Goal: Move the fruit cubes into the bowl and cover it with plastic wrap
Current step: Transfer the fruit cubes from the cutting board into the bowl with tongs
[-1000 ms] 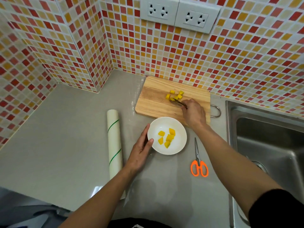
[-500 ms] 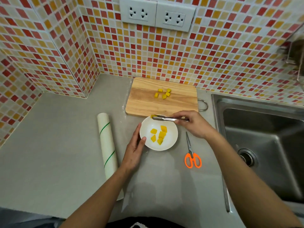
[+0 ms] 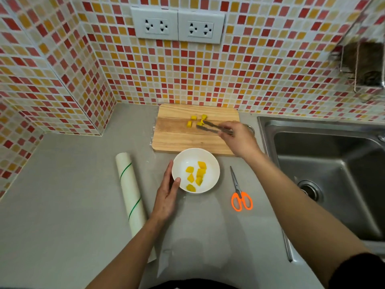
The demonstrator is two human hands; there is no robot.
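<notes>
Four yellow cubes (image 3: 196, 120) are left on the board (image 3: 177, 136), which lies at the back edge of the bench (image 3: 62, 195), against the tiled wall. Six more are seen in the white bowl (image 3: 215, 174), set just in front of the board. The tongs (image 3: 212, 127) are held in the right hand (image 3: 237, 138), fingers pinched round the handle end, and their tips are spread on either side of the nearest cube on the board. The bowl's left rim is touched by the left hand (image 3: 166, 197), fingers straight against its side and thumb on the rim, so that it is steadied rather than gripped.

The transfer step is judged to be in hand and a little over half done. Next, the tongs are to be closed gently on the cube, so that soft fruit is not crushed or flicked off the board, and then carried the short way to the bowl.

The wrap roll (image 3: 130, 190) lies to the left of the bowl, unused, with a loose sheet seen near the front edge. Orange-handled scissors (image 3: 239, 192) lie to the right, between the bowl and the steel sink (image 3: 325, 184) at the right edge. The bench is plain grey; two sockets (image 3: 178, 26) are set in the red and yellow mosaic wall, which turns a corner at the left.
</notes>
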